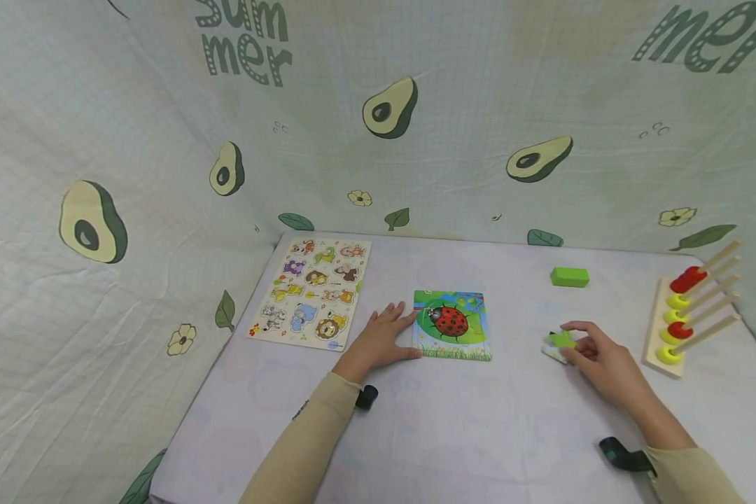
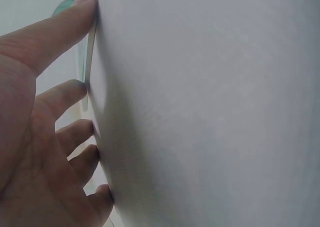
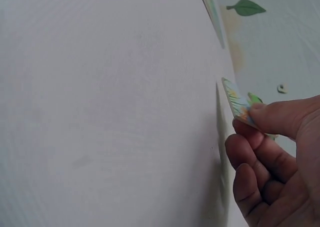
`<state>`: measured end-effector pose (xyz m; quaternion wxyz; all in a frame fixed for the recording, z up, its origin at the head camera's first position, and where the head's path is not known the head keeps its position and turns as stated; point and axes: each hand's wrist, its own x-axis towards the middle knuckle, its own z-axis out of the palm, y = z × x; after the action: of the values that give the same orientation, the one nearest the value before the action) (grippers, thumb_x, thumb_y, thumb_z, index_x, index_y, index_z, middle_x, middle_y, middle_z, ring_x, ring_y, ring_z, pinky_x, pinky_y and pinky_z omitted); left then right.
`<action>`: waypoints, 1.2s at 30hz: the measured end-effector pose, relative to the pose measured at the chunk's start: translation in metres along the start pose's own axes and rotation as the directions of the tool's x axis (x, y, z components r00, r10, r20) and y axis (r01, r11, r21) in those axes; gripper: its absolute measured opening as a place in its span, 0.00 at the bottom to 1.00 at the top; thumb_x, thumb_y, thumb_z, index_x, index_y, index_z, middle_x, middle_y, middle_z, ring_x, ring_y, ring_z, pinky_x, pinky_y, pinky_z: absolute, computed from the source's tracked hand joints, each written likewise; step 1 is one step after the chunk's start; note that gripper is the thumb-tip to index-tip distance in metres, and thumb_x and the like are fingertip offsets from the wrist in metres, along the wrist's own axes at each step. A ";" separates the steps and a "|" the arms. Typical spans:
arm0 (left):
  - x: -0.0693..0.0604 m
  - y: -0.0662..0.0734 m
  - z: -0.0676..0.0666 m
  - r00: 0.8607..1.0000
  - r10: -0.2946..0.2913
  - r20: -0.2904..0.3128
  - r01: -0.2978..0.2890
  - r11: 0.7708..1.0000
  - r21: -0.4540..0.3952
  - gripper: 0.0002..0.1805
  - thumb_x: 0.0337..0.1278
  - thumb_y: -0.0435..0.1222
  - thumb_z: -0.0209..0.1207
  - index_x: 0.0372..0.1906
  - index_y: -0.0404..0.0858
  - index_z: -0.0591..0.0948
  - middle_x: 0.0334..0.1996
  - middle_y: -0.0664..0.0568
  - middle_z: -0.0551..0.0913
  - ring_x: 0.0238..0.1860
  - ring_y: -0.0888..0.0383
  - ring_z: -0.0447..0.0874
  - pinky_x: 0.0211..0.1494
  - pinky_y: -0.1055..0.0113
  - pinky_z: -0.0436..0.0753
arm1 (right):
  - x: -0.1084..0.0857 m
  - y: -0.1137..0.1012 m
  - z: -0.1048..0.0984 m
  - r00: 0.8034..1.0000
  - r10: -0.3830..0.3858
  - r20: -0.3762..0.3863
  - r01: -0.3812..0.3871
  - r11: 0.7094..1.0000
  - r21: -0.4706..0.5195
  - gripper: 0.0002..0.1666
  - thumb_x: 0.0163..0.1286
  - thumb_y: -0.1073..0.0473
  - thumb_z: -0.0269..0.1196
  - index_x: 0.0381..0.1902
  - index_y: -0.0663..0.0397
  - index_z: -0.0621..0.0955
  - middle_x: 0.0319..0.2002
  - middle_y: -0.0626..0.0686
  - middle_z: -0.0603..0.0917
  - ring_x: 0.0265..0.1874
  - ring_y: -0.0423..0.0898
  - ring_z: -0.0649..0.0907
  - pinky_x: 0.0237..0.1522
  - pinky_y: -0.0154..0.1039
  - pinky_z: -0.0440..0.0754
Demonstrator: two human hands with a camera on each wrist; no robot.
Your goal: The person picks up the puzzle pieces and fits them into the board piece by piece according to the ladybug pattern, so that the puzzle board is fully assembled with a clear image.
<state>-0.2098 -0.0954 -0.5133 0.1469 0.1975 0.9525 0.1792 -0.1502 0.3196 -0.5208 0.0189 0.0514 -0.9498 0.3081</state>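
Observation:
A square ladybug puzzle [image 1: 451, 322] lies flat near the middle of the table. At its left edge rests my left hand [image 1: 386, 341], fingers spread, with thumb and index finger touching the edge; the left wrist view shows these fingertips on the thin board side. My right hand [image 1: 605, 364] pinches a small puzzle piece [image 1: 554, 353] to the right of the board, between thumb and fingers. In the right wrist view the puzzle piece [image 3: 236, 101] shows green, yellow and blue print, tilted just above the tabletop. My fingers hide part of it.
An animal peg board [image 1: 311, 292] lies at the left. Toward the back right sits a green block [image 1: 570, 277]. A wooden stacking rack [image 1: 663, 329] with upright pegs and red and yellow rings stands at the far right. A printed cloth hangs behind the table.

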 end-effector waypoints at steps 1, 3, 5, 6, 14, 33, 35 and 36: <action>0.000 0.000 0.000 1.000 0.001 -0.002 -0.001 1.000 0.001 0.47 0.59 0.59 0.66 0.80 0.50 0.62 0.82 0.49 0.51 0.82 0.49 0.42 0.82 0.49 0.45 | 0.001 -0.001 0.001 1.000 -0.008 0.001 0.008 1.000 0.004 0.25 0.74 0.57 0.65 0.65 0.54 0.72 0.36 0.56 0.84 0.28 0.44 0.78 0.24 0.32 0.75; 0.001 -0.001 0.001 1.000 0.002 0.000 -0.002 1.000 0.004 0.48 0.59 0.59 0.66 0.80 0.51 0.61 0.82 0.49 0.51 0.82 0.49 0.42 0.82 0.49 0.44 | 0.001 -0.004 0.002 1.000 -0.020 0.002 0.019 1.000 0.010 0.25 0.74 0.57 0.65 0.65 0.54 0.73 0.35 0.55 0.83 0.27 0.43 0.76 0.24 0.32 0.74; 0.001 -0.002 0.001 1.000 0.003 0.001 -0.003 1.000 0.006 0.48 0.59 0.59 0.66 0.80 0.51 0.61 0.82 0.49 0.51 0.82 0.50 0.42 0.82 0.49 0.44 | 0.002 -0.007 0.005 1.000 -0.029 0.003 0.029 0.999 0.015 0.25 0.74 0.58 0.65 0.65 0.53 0.73 0.35 0.53 0.82 0.27 0.43 0.75 0.24 0.32 0.73; 0.002 -0.002 0.002 1.000 0.004 0.000 -0.004 1.000 0.005 0.48 0.59 0.59 0.66 0.80 0.51 0.61 0.82 0.49 0.51 0.82 0.50 0.42 0.82 0.49 0.44 | 0.003 -0.008 0.006 0.999 -0.034 0.001 0.034 0.999 0.016 0.25 0.74 0.58 0.65 0.66 0.53 0.74 0.34 0.53 0.82 0.27 0.43 0.74 0.24 0.32 0.72; 0.003 -0.003 0.003 1.000 -0.002 -0.001 0.002 1.000 -0.005 0.48 0.59 0.59 0.66 0.80 0.52 0.61 0.82 0.50 0.50 0.82 0.50 0.41 0.83 0.50 0.43 | 0.012 -0.019 0.018 0.995 -0.088 -0.048 0.090 0.996 0.022 0.23 0.71 0.58 0.68 0.62 0.55 0.77 0.32 0.50 0.82 0.25 0.38 0.74 0.25 0.31 0.72; 0.003 -0.004 0.003 1.000 -0.005 -0.002 0.005 1.000 -0.002 0.48 0.59 0.59 0.66 0.80 0.53 0.61 0.82 0.51 0.50 0.82 0.51 0.41 0.83 0.50 0.43 | 0.028 -0.048 0.041 0.987 -0.159 -0.015 0.160 0.980 0.119 0.22 0.71 0.59 0.68 0.61 0.53 0.78 0.31 0.47 0.81 0.25 0.38 0.75 0.26 0.31 0.73; 0.003 -0.003 0.003 1.000 -0.004 -0.003 0.004 1.000 -0.002 0.48 0.59 0.59 0.66 0.80 0.53 0.61 0.82 0.51 0.50 0.82 0.51 0.41 0.83 0.50 0.43 | 0.029 -0.051 0.043 0.987 -0.161 -0.008 0.161 0.978 0.130 0.22 0.71 0.59 0.68 0.61 0.54 0.78 0.30 0.46 0.81 0.25 0.37 0.75 0.26 0.31 0.73; 0.003 -0.003 0.003 1.000 -0.004 -0.003 0.004 1.000 -0.002 0.48 0.59 0.59 0.66 0.80 0.53 0.61 0.82 0.51 0.50 0.82 0.51 0.41 0.83 0.50 0.43 | 0.030 -0.052 0.045 0.986 -0.164 -0.007 0.163 0.978 0.133 0.22 0.71 0.59 0.68 0.61 0.54 0.78 0.30 0.46 0.81 0.26 0.37 0.75 0.27 0.32 0.73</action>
<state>-0.2121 -0.0961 -0.5182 0.1460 0.1952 0.9529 0.1803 -0.1745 0.2490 -0.5245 0.0386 0.1311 -0.9197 0.3680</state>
